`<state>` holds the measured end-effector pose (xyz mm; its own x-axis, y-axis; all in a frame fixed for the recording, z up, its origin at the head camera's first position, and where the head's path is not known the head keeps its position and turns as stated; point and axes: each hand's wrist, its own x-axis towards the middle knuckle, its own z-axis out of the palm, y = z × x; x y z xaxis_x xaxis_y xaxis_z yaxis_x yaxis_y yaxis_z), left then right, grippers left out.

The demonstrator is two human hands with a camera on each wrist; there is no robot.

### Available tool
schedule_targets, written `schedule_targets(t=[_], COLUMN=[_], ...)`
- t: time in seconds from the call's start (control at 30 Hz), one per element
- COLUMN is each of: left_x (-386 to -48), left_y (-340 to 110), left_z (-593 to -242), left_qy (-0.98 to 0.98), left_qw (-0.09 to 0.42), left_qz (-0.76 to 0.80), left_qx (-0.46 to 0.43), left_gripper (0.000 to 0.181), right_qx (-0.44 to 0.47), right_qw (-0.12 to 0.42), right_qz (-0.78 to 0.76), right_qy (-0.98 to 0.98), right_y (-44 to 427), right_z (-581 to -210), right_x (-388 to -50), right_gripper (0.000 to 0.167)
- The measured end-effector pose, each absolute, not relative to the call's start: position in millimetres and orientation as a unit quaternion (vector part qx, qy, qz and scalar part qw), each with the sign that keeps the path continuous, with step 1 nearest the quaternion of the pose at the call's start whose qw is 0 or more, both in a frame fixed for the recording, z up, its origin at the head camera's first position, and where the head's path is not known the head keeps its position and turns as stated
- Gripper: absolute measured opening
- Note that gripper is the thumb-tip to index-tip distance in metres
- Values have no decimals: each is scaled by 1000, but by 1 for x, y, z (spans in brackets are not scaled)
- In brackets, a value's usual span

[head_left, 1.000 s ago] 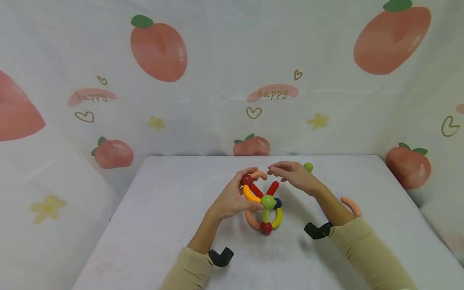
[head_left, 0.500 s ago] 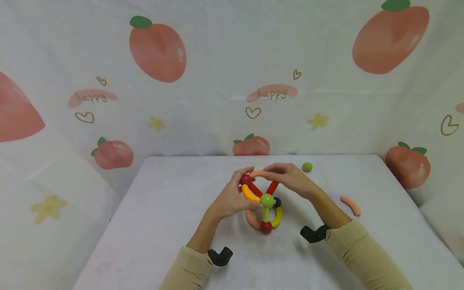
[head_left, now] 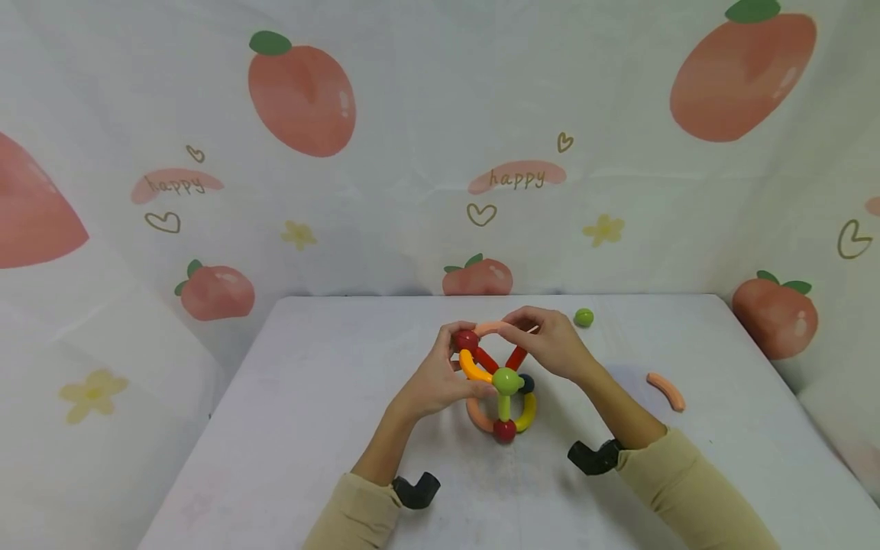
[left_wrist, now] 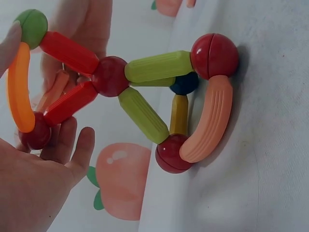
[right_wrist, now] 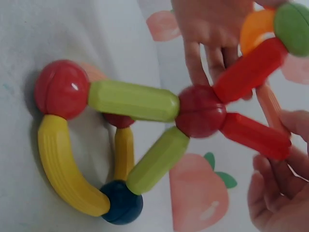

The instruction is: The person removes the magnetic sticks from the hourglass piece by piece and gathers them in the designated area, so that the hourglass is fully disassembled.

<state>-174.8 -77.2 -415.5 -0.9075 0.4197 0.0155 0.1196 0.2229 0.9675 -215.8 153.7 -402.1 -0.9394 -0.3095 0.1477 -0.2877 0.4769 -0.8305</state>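
Note:
A toy frame of magnetic balls and rods stands on the table, its middle red ball (left_wrist: 110, 76) joining two light-green rods and two red rods. My left hand (head_left: 440, 382) holds its upper part, thumb at the green ball (head_left: 507, 381) and fingers around the upper red ball (head_left: 466, 341). An orange curved rod (left_wrist: 19, 92) links those two balls. From the upper red ball a peach curved rod (head_left: 490, 327) reaches across, and my right hand (head_left: 553, 344) pinches its far end. The right fingers also lie at the free end of a red rod (right_wrist: 256, 136); whether they grip it is unclear.
A loose green ball (head_left: 583, 318) lies at the back, right of my right hand. Nearer the right side is another peach curved rod (head_left: 665, 392). The frame's base has a blue ball (right_wrist: 121, 202) and a yellow curved rod (right_wrist: 67, 169) on the white table (head_left: 309, 458).
My right hand, at first apart from the frame, has come left and taken hold of the peach curved rod's free end. That end has lifted slightly. The left hand keeps its hold.

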Motion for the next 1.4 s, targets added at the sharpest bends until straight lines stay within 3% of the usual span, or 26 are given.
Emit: schedule_targets(t=[0.27,0.63,1.0,1.4], left_x=[-174,-169,-167,-170], left_y=[-78,-72,-74,-84], left_z=[-420,-427,-426,-429], left_qy=[768,753,759,735], left_qw=[124,106,104,110], left_qz=[605,627,621,636], left_qx=[172,169,167,205], left_gripper=[91,91,97,100], right_qx=[-147,-23,78,140], right_qw=[-112,-126,-64,60], right_qz=[-463,-415,-296,-283], right_qy=[867,901,950,947], right_y=[158,238,360,390], right_z=[-401,-406,-460,-473], right_x=[-210,-187,-148,-139], right_gripper=[27,44,62,76])
